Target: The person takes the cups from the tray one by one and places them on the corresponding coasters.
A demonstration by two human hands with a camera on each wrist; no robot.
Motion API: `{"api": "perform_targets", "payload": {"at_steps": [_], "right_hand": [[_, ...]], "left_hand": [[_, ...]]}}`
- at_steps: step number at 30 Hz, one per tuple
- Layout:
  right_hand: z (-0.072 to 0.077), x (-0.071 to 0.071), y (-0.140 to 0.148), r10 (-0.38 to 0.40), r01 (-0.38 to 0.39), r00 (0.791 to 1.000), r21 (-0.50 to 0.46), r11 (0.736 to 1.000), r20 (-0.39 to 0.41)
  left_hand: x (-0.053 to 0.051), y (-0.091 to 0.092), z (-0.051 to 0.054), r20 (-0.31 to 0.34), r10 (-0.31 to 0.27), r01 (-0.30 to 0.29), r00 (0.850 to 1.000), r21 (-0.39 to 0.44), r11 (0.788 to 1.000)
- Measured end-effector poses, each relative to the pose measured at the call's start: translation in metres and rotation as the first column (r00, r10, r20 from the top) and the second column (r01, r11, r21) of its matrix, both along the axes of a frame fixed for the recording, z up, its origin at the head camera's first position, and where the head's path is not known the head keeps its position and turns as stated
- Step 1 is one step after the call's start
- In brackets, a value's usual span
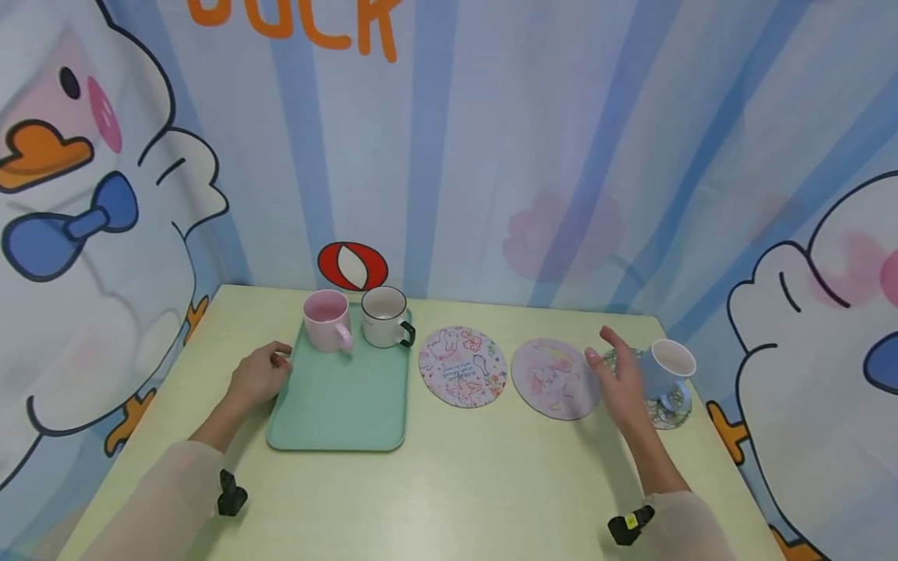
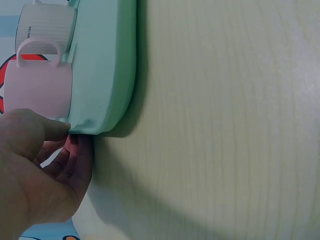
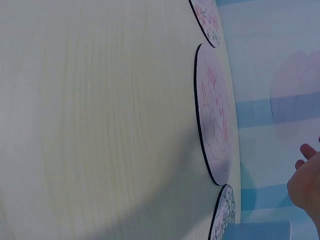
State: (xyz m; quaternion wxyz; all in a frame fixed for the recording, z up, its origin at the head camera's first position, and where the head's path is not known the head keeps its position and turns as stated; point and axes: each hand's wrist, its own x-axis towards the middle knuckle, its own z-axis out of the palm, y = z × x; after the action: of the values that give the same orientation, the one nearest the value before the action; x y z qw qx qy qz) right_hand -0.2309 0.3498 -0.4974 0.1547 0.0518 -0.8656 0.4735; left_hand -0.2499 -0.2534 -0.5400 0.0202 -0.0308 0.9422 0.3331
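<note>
My left hand (image 1: 259,375) pinches the left rim of a mint-green tray (image 1: 342,413), its thumb on the edge, as the left wrist view shows. At the back of the tray stand a pink mug (image 1: 327,326) and a white mug (image 1: 383,319) with a black handle. My right hand (image 1: 620,389) is held up with fingers spread, just left of a light blue mug (image 1: 658,371) and holding nothing. That mug stands on a green patterned round coaster (image 1: 669,418), partly hidden by the mug and hand.
Left of my right hand lie a pale pink round coaster (image 1: 550,383) and a flowered round coaster (image 1: 463,368). Behind the pale wooden table (image 1: 477,483) hangs a blue striped cloth (image 1: 484,156) with cartoon ducks.
</note>
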Motion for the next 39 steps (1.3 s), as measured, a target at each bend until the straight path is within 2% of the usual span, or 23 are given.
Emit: {"api": "perform_targets", "payload": {"at_steps": [9,18,27,35,39], "right_hand": [[-0.005,-0.004,-0.022,0.071,-0.071,0.997,-0.020,0.997,0.012],[-0.013,-0.006,-0.047,0.102,-0.099,0.994,-0.074,0.992,0.035],[-0.018,-0.007,-0.077,0.147,-0.131,0.984,-0.152,0.980,0.099],[-0.031,-0.014,-0.097,0.177,-0.164,0.981,-0.168,0.972,0.072],[-0.029,-0.014,-0.109,0.204,-0.181,0.974,-0.208,0.961,0.096]], "left_hand": [[-0.003,-0.003,-0.001,0.015,-0.017,0.017,1.000,0.006,1.000],[-0.004,-0.004,0.000,0.013,-0.023,0.023,1.000,-0.001,1.000],[-0.006,-0.005,-0.002,0.007,-0.028,0.028,1.000,-0.005,1.000],[-0.006,-0.005,-0.002,0.013,-0.031,0.031,0.999,-0.004,1.000],[-0.005,-0.004,-0.001,0.015,-0.032,0.032,0.999,0.003,0.999]]}}
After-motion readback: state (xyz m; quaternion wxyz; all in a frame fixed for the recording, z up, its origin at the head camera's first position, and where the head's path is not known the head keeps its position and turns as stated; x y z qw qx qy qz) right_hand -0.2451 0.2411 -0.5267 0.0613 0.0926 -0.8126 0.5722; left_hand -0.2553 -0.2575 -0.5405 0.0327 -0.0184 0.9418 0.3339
